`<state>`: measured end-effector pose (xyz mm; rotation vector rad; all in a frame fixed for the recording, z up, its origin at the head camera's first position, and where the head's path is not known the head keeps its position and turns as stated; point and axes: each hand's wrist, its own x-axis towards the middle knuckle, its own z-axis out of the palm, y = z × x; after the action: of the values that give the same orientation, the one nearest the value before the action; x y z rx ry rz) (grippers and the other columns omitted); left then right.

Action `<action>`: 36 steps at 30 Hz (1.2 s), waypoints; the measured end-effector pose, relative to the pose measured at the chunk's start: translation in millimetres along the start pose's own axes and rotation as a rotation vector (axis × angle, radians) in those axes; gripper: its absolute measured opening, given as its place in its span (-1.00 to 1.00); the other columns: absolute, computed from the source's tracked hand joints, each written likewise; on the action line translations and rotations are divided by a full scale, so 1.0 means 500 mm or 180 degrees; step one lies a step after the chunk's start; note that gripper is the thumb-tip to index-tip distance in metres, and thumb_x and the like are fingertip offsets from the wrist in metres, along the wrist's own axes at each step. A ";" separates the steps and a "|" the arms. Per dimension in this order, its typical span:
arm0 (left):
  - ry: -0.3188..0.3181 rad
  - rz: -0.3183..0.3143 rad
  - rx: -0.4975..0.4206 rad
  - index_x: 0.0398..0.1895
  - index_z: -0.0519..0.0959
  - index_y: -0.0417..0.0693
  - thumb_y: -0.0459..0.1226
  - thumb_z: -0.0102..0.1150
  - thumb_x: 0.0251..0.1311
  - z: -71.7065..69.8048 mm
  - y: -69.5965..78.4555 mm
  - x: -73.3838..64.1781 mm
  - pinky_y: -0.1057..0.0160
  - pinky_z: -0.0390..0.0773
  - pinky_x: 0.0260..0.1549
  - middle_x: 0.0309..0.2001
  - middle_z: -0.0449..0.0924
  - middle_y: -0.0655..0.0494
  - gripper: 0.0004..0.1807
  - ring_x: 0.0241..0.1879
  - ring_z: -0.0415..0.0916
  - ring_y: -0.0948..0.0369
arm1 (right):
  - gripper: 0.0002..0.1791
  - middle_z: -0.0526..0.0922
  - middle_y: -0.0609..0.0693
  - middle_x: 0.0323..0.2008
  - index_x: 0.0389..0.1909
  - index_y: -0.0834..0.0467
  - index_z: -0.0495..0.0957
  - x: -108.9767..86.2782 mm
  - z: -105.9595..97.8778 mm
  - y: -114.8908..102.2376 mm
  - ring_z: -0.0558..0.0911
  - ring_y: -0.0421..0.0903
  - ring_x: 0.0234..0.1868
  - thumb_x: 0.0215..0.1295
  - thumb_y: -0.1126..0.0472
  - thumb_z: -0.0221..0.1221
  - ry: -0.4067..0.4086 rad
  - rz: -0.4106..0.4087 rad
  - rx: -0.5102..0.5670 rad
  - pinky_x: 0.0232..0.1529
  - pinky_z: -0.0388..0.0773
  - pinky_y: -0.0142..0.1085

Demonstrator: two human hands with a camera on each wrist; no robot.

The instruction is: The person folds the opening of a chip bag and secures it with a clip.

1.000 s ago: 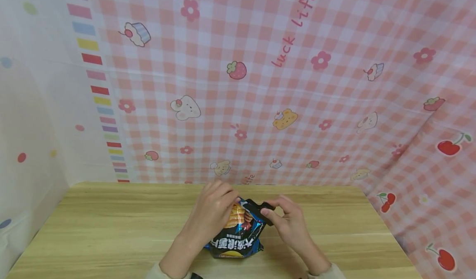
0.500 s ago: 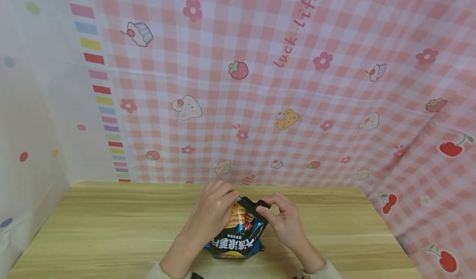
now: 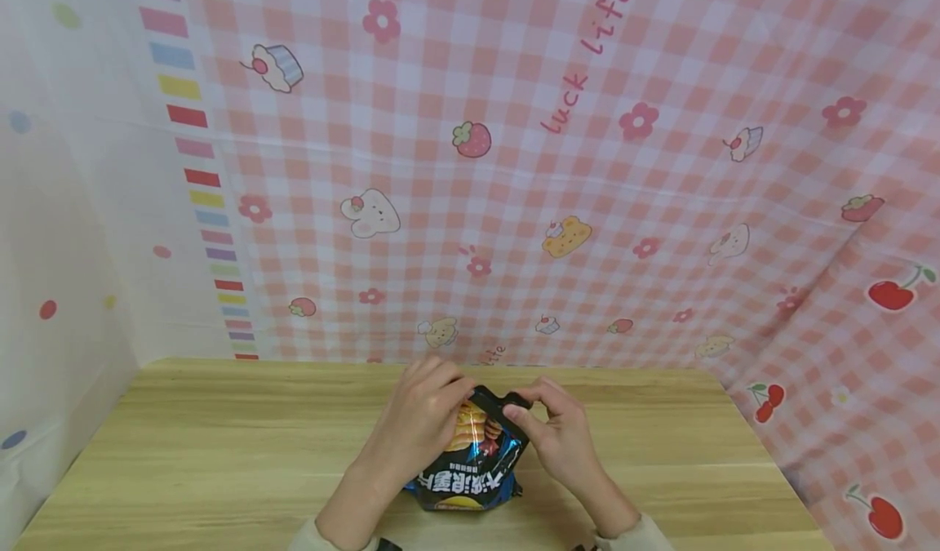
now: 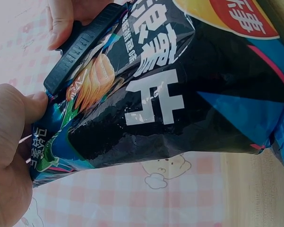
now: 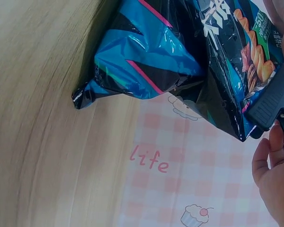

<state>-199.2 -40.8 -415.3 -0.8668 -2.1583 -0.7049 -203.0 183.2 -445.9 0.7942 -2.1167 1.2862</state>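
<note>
A black and blue potato chip bag stands on the table, its lettering upside down in the head view. Across its top edge lies a black bag clip, whose ridged bar shows in the left wrist view. My left hand pinches the bag's top corner beside one end of the clip. With thumb and fingers my right hand grips the clip's handle; in the right wrist view its fingers sit below the clip. The left hand hides part of the bag in the head view.
The wood-grain table spreads out on both sides of the bag. Behind it hangs a pink checked cloth with printed figures, and a similar cloth with cherries covers the right side.
My right hand has moved slightly left and up with the clip, which now lies more along the bag's top edge. My left hand and the bag have hardly moved.
</note>
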 end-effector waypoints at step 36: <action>0.0171 -0.0010 -0.0126 -0.08 0.75 -0.23 -0.54 0.42 0.13 -0.006 -0.007 -0.005 0.00 0.52 0.26 -0.05 0.72 -0.01 -0.72 0.04 0.62 0.05 | -0.67 0.75 -0.10 -0.20 0.03 0.18 0.73 -0.001 -0.003 -0.002 0.65 -0.17 -0.12 0.24 0.34 0.46 -0.0137 0.1086 0.0194 0.02 0.53 -0.25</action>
<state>-199.3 -46.1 -416.4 -0.8559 -2.1050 -0.7664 -201.8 184.4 -445.1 0.5008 -2.3289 1.5231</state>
